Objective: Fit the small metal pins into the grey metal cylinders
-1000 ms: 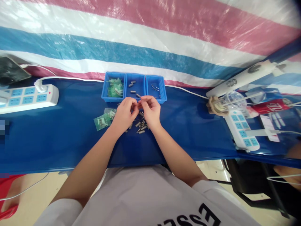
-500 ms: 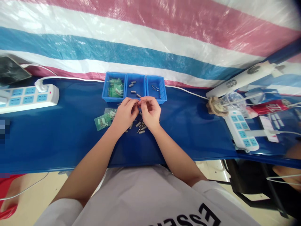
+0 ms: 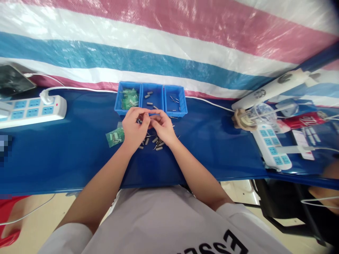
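Both hands meet in a pinch grip over the middle of the surface [image 3: 79, 155]. My left hand [image 3: 134, 128] and right hand [image 3: 162, 127] are curled with their fingertips together, clenched on a tiny part [image 3: 139, 121] between them. That part is too small to see well; it looks like a short metal tube with thin wire legs.

Going from big to small: a striped sheet [image 3: 169, 46] of pink, white and blue hangs behind. The blue surface lies under everything. A white power strip [image 3: 31, 111] sits far to the left, and another one [image 3: 272, 146] sits far to the right. Three blue bins [image 3: 150, 99] stand in a row just past the hands. The left bin holds green bags, and the other two hold a few small parts. A green bag [image 3: 115, 135] lies just beside the left hand. Loose parts [image 3: 156, 143] lie scattered under the hands.

I think the part is very light and hard, but its wire legs would bend easily. It could slip or roll away. Holding it by the body, not the legs, seems best.

For writing, big black letters show on the white shirt [image 3: 212, 245], cut off at the edge. A red pack [image 3: 304, 121] at the right has print too blurry to read.
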